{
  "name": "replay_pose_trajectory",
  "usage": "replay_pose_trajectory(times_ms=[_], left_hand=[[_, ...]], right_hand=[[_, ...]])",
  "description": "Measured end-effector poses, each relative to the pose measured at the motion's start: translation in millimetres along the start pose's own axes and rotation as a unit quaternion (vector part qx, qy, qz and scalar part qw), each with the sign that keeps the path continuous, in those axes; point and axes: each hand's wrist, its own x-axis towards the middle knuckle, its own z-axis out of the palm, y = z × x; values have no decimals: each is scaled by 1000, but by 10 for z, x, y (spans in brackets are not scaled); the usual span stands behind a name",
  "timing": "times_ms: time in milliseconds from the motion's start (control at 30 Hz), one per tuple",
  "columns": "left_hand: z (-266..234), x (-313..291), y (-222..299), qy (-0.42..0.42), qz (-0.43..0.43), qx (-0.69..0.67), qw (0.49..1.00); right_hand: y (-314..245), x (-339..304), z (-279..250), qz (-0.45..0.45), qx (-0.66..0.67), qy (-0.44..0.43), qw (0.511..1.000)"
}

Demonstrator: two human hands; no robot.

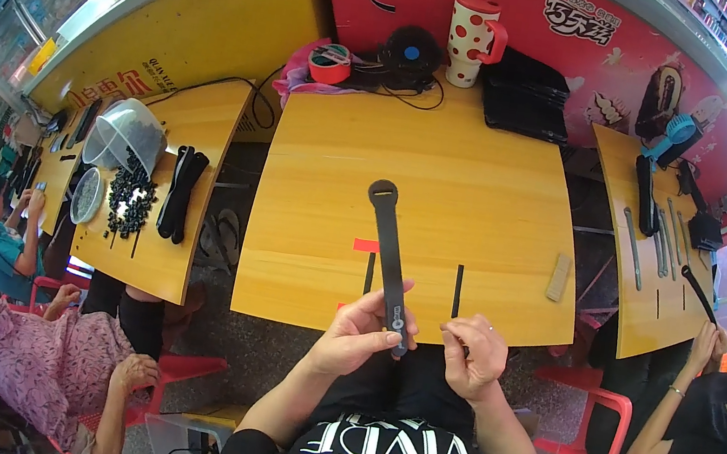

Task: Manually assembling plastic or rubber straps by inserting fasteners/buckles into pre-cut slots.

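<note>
A long flat black strap [390,255] with a rounded, slotted end rises at a slant over the near part of the wooden table [326,165]. My left hand [356,339] grips its lower end between thumb and fingers. To the right of the strap, my right hand [476,357] is apart from it, fingers curled and pinched together at the table's front edge. Whatever that pinch holds, if anything, is too small to make out. Under the strap lie a red tape strip [365,245] and a thin black line [369,273]; another black strip [457,290] is on the right.
A beige block [558,277] lies at the table's right. Along the back stand a spotted tumbler [469,41], a stack of black sheets [526,101], a black fan-like object [411,53] and red tape [329,64]. Side tables hold black pieces [131,197] and straps [184,191]; people sit there.
</note>
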Motion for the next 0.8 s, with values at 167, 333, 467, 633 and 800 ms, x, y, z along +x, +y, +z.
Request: replay_pose_trajectory(times_ms=[167,333,467,633,800], left_hand=[[-221,-37,254,81,39,36,995],[-593,-37,374,181,114,96,972],[-618,-87,474,251,141,234,929],[-956,-228,502,164,115,406,892],[-763,-249,740,122,110,169,972]], right_hand=[[27,401,95,-22,33,-85,996],[400,1270,622,-102,-5,-174,980],[974,2132,1411,-151,-71,-160,973],[1724,3032,2538,-166,-124,-106,972],[1977,3360,3164,-107,-266,-167,943]])
